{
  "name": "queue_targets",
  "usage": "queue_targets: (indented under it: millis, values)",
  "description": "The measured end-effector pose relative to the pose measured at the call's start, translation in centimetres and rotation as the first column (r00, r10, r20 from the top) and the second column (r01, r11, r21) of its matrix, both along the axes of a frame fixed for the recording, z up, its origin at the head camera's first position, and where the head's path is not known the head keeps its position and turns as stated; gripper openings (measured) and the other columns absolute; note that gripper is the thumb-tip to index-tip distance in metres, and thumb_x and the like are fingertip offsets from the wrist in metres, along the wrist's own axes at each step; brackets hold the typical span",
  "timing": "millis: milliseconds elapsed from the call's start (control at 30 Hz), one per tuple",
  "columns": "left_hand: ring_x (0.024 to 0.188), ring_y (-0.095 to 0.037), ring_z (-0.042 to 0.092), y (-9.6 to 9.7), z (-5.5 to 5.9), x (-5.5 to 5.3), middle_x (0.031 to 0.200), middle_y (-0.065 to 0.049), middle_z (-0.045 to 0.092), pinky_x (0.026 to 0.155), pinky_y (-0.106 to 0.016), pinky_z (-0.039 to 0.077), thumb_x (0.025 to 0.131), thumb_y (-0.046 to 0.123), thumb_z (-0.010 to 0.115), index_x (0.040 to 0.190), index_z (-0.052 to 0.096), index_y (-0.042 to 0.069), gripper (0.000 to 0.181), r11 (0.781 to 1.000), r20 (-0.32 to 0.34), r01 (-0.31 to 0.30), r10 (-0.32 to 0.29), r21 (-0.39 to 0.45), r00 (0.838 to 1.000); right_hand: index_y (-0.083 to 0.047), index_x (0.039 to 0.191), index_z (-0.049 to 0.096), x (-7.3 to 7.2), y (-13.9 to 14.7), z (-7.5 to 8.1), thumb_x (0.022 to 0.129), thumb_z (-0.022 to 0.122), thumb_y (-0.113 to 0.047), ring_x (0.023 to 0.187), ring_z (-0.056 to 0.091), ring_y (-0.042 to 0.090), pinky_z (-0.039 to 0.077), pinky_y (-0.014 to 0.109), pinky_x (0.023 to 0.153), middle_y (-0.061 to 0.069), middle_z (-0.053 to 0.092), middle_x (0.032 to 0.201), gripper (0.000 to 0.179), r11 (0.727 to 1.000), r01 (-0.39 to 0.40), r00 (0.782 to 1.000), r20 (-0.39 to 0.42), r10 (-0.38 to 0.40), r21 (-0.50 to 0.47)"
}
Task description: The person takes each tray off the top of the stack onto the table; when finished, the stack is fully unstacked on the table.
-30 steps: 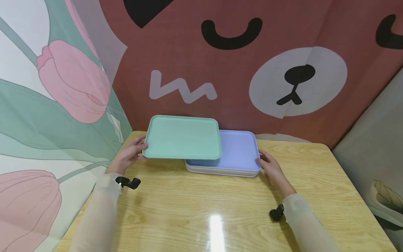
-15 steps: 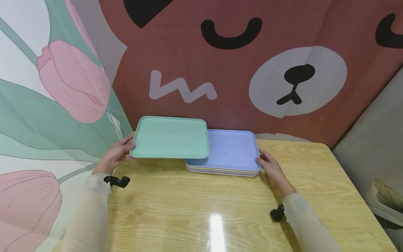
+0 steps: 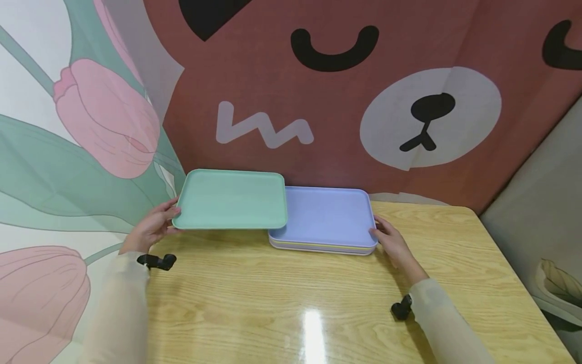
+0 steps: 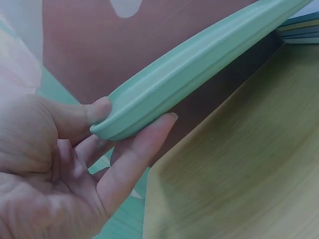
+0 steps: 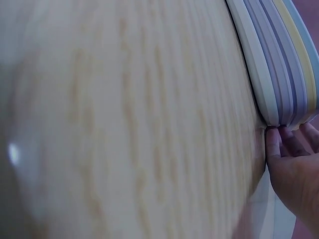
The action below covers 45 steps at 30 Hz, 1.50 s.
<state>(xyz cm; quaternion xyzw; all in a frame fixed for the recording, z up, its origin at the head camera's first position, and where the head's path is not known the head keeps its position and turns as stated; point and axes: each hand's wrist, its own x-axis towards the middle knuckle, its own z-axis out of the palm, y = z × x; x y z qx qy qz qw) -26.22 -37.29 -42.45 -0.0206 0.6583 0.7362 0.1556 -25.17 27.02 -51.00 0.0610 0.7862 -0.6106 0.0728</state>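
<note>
My left hand (image 3: 152,225) pinches the left edge of a light green rectangular tray (image 3: 232,199), thumb (image 4: 102,107) at the rim and fingers underneath. The green tray is held above the table, its right end overlapping the stack in the head view. The stack, topped by a lavender tray (image 3: 334,215), rests on the table against the backdrop. Its layered edges show white, purple, yellow and blue (image 5: 306,45) in the right wrist view. At the stack's right end, my right hand (image 3: 394,242) touches the side with its fingertips (image 5: 271,133), fingers fairly straight.
The wooden table (image 3: 254,303) meets a reddish-brown bear backdrop (image 3: 336,151) behind the trays. A tulip-printed cloth (image 3: 104,116) borders the left, close to my left hand. A grey covering (image 3: 536,202) stands off the right edge. Black wrist cameras (image 3: 401,307) sit on both wrists.
My left hand has drawn the green tray steadily to the left, uncovering more of the lavender tray. The right hand and the stack have stayed in place.
</note>
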Motion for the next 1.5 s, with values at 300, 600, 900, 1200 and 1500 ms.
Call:
queue_targets:
  millis: [300, 600, 900, 1200, 1500]
  values:
    - [0.089, -0.01, 0.069, -1.4, 0.0, 0.5, 0.107, 0.012, 0.064, 0.076, -0.033, 0.061, 0.11, 0.018, 0.042, 0.163, -0.003, 0.012, 0.07, 0.999, 0.006, -0.03, 0.03, 0.016, 1.0, -0.013, 0.163, 0.019, -0.1, 0.2, -0.1, 0.106, 0.051, -0.023, 0.147, 0.03, 0.037, 0.026, 0.049, 0.121, 0.024, 0.027, 0.161, 0.066, 1.0, -0.002, 1.0, 0.0, 0.002, 0.006]
    - [0.093, -0.008, 0.068, -2.6, -0.3, 0.8, 0.11, 0.012, 0.063, 0.076, -0.033, 0.06, 0.111, 0.021, 0.04, 0.163, -0.003, 0.013, 0.068, 1.0, -0.008, -0.01, 0.011, 0.017, 1.0, -0.014, 0.163, 0.019, 0.0, 0.0, -0.2, 0.107, 0.05, -0.023, 0.146, 0.03, 0.037, 0.025, 0.05, 0.121, 0.024, 0.027, 0.161, 0.065, 1.0, -0.017, 1.0, -0.011, 0.017, -0.001]
    - [0.089, -0.006, 0.067, -3.4, -0.2, 0.9, 0.103, 0.016, 0.064, 0.076, -0.033, 0.059, 0.11, 0.022, 0.043, 0.163, -0.004, 0.013, 0.071, 0.997, 0.053, -0.072, 0.072, -0.008, 0.996, -0.015, 0.164, 0.018, 0.0, 0.0, -0.1, 0.107, 0.05, -0.023, 0.148, 0.027, 0.038, 0.024, 0.051, 0.122, 0.024, 0.025, 0.162, 0.065, 0.999, -0.035, 0.999, -0.006, 0.035, 0.007]
    - [0.089, -0.005, 0.067, -3.4, -0.3, 1.1, 0.102, 0.018, 0.063, 0.081, -0.036, 0.059, 0.11, 0.023, 0.042, 0.162, -0.003, 0.011, 0.07, 0.994, 0.041, -0.093, 0.095, -0.059, 0.995, -0.016, 0.164, 0.017, 0.1, 0.0, 0.1, 0.107, 0.05, -0.022, 0.148, 0.027, 0.038, 0.023, 0.051, 0.122, 0.025, 0.025, 0.162, 0.065, 0.999, -0.035, 0.999, -0.008, 0.035, 0.0]
    - [0.087, -0.004, 0.066, -3.0, -0.8, 1.0, 0.105, 0.017, 0.059, 0.08, -0.034, 0.059, 0.11, 0.025, 0.042, 0.163, 0.0, 0.01, 0.069, 0.984, 0.047, -0.107, 0.115, -0.141, 0.992, -0.015, 0.164, 0.018, 0.1, 0.1, -0.1, 0.108, 0.05, -0.023, 0.147, 0.028, 0.037, 0.024, 0.05, 0.122, 0.025, 0.026, 0.162, 0.065, 0.999, -0.042, 0.999, -0.019, 0.043, 0.009]
